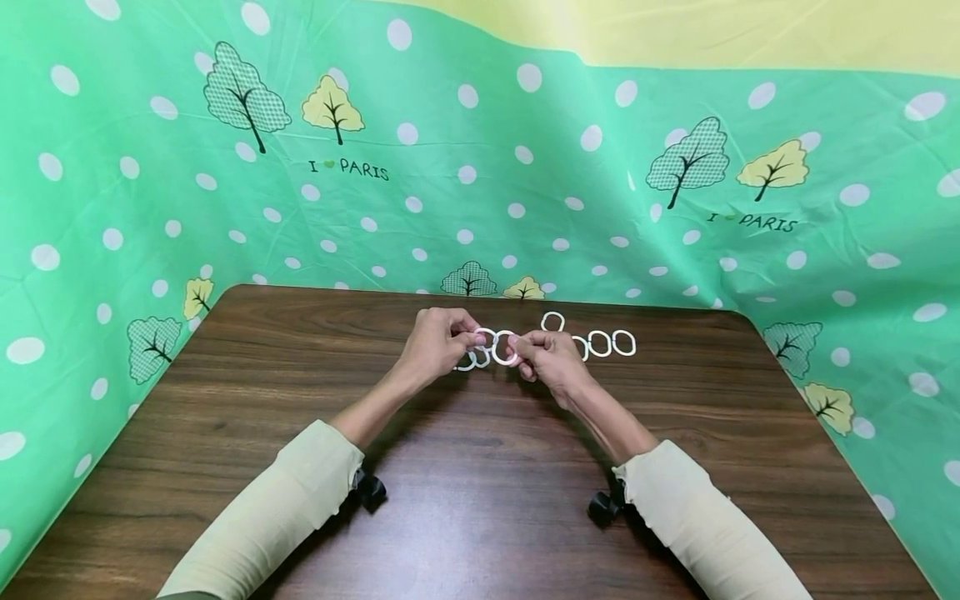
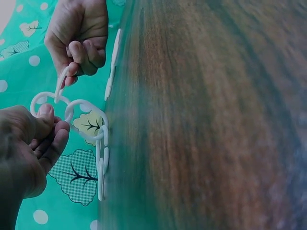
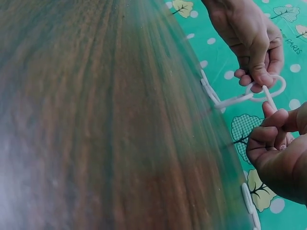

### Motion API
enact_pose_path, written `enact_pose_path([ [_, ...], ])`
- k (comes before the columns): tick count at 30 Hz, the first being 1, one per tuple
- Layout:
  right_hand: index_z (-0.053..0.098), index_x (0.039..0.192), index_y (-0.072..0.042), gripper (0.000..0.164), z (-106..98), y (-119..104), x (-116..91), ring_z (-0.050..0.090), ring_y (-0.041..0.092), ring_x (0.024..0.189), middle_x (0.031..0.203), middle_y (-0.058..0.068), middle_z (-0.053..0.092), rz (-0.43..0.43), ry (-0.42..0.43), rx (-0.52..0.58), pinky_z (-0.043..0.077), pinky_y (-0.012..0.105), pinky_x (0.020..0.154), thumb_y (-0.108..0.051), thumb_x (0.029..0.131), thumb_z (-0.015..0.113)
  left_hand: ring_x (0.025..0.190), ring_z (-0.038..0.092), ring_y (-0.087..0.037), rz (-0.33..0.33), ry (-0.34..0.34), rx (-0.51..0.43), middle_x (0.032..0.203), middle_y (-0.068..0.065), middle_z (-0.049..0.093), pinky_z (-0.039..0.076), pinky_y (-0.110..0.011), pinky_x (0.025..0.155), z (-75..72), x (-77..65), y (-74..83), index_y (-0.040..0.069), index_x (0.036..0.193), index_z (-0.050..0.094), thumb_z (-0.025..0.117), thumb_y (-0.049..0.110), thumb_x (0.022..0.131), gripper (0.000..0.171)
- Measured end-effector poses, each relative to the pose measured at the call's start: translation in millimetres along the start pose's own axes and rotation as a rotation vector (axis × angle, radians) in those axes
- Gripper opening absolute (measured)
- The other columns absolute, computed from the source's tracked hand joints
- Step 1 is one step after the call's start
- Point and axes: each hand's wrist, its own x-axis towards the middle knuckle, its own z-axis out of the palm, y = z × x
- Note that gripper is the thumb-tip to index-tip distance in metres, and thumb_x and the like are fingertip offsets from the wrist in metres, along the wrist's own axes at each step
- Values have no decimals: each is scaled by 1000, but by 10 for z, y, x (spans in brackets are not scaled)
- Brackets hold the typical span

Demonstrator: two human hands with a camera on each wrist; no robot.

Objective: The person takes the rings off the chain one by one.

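White plastic rings: left hand (image 1: pixel 435 340) pinches the end link of a short chain (image 1: pixel 474 357) raised just above the wooden table (image 1: pixel 480 500); right hand (image 1: pixel 551 360) pinches 1 loose ring (image 1: pixel 504 347) against that link. Further rings (image 1: pixel 611 343) lie flat on the table to the right

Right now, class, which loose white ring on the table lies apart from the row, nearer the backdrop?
The single ring just behind the right hand. The other loose rings lie side by side in a row to its right.
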Motion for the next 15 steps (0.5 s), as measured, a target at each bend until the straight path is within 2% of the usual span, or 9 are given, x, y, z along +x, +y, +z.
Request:
enact_pose_path([
  [7,74,96,-2,18,-124,-13,-3,52,5,56,70,-6,70,8,30,-14,45,18,55,-10,112,69,73,77,-19,-5,1,-17,91,-12,87,46,-21,55,-46,-1,-49,2,98,85,85,9,100,7],
  [12,75,104,4,17,-218,-17,12,54,4,56,71,-7,71,20,45,-60,45,17,55,-10,112,69,74,77,-22,-24,-11,-45,90,-13,86,46,-20,56,-43,-11,-75,2,98,85,85,10,100,8],
  [15,75,107,7,19,-289,-11,15,55,3,56,71,-8,72,28,68,-132,45,17,55,-11,112,70,72,76,-20,-29,-13,-61,89,-15,86,47,-20,56,-40,-13,-82,2,97,85,86,10,100,8],
])
